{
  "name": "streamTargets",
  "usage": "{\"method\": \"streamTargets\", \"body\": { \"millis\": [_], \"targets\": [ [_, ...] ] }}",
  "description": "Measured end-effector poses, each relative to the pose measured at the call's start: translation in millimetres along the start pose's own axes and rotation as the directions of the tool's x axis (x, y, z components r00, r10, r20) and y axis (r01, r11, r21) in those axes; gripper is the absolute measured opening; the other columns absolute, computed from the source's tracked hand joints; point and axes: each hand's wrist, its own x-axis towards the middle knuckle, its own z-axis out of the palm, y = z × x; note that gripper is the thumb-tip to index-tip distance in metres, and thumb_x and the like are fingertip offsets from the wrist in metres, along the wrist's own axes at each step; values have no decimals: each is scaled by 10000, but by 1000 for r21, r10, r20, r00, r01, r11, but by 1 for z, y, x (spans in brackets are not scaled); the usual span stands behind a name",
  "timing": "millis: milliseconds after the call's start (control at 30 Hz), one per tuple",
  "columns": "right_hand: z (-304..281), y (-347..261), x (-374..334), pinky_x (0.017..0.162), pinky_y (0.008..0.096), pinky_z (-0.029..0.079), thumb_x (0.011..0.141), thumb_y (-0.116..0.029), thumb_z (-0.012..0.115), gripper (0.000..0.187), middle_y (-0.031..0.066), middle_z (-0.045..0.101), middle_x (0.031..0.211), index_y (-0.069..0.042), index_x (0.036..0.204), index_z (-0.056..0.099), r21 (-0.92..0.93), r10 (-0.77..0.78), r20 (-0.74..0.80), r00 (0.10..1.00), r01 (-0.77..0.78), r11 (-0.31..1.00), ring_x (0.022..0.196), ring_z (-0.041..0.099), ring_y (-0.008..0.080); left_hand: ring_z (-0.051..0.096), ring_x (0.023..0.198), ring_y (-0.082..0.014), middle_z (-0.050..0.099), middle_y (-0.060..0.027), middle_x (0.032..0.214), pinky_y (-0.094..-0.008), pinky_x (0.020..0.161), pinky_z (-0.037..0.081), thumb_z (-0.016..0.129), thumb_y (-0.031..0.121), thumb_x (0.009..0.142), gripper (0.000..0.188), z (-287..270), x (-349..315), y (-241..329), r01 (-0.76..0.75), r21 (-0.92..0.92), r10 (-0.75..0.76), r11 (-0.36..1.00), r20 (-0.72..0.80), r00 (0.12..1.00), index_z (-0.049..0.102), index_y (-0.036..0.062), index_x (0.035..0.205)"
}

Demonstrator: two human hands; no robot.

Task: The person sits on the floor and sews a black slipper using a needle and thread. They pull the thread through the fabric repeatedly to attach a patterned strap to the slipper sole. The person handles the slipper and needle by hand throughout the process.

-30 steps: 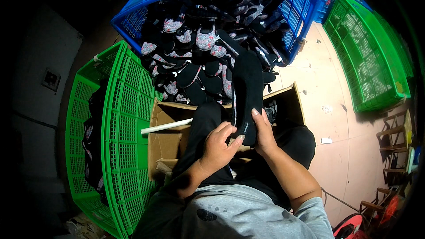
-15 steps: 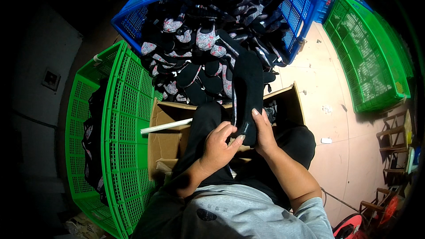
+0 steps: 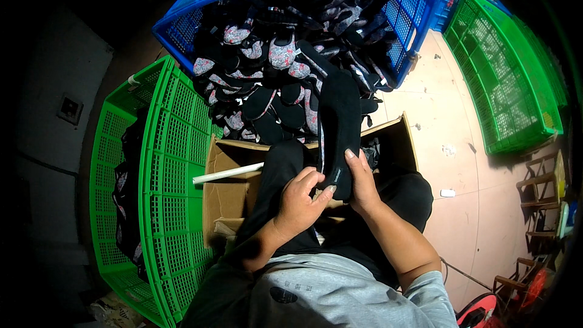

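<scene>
A black, slipper-like cloth shoe [image 3: 340, 112] is held in front of me, its long flat side up and a small light mark near the close end. My left hand [image 3: 300, 199] pinches that end from the left, thumb on the mark and fingers curled at the edge. On the opposite edge, my right hand [image 3: 363, 183] grips with its thumb on top; its other fingers are mostly hidden behind. Beyond the far end lies a heap of similar black pieces [image 3: 282, 51] with grey-and-red floral lining, spilling from a blue crate [image 3: 419, 36].
A cardboard box [image 3: 228, 197] sits around my knees, a white tube [image 3: 228, 173] lying across its left part. Green crates [image 3: 176, 176] stand close on the left, with dark goods inside. Another green crate [image 3: 498, 73] is at far right, above wooden stools [image 3: 540, 188].
</scene>
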Motion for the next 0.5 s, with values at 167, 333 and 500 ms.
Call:
{"method": "streamTargets", "body": {
  "millis": [167, 333, 500],
  "targets": [
    [0, 0, 0, 894, 301, 492, 1007, -328, 558, 426, 82, 598, 1118, -43, 1307, 457, -5, -9, 3, 1000, 9, 1000, 986, 596, 149, 577, 754, -271, 561, -143, 874, -334, 677, 472, 736, 76, 815, 216, 1, 0, -1, -23, -2, 23, 1000, -17, 1000, 585, -31, 927],
    [1, -1, 0, 899, 303, 492, 1009, -325, 555, 428, 88, 596, 1123, -41, 1312, 452, -5, 7, -2, 1000, -7, 1000, 990, 597, 154, 577, 750, -264, 557, -143, 871, -330, 671, 469, 739, 70, 813, 219, 1, -1, -1, -19, 3, 19, 1000, -15, 1000, 581, -32, 926],
    [-1, 1, 1, 902, 302, 488, 1010, -320, 551, 428, 88, 593, 1134, -42, 1321, 452, -7, 9, 4, 1000, -9, 1000, 1003, 593, 154, 572, 739, -254, 553, -139, 867, -324, 664, 466, 739, 61, 809, 219, 2, -1, -1, -15, -4, 15, 1000, -17, 1000, 577, -32, 923]
  ]
}}
